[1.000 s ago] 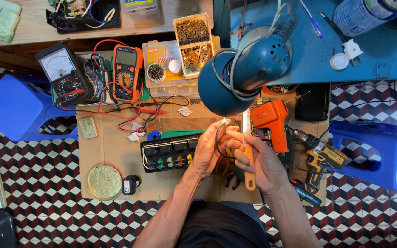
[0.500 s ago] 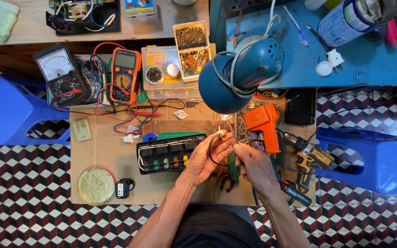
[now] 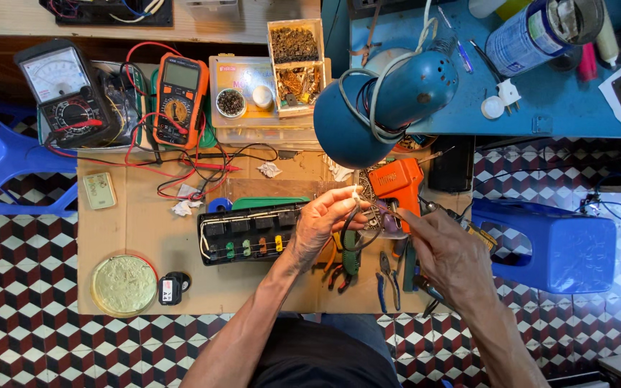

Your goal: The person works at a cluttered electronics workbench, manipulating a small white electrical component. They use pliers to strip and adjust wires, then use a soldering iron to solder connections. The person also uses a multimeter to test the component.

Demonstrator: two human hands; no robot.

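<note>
Left hand (image 3: 321, 223): we pinch a thin white wire (image 3: 352, 192) between fingertips.
Right hand (image 3: 451, 255): fingers closed on a slim tool (image 3: 389, 210), at 3 o'clock.
Wire: above black box (image 3: 246, 231), lamp (image 3: 379, 108) at 12.

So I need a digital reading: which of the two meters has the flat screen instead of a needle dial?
The orange meter, right of the black one, whose white face carries a needle scale.

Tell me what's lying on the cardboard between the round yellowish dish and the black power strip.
In the head view, a small black device lies between the dish and the power strip.
</note>
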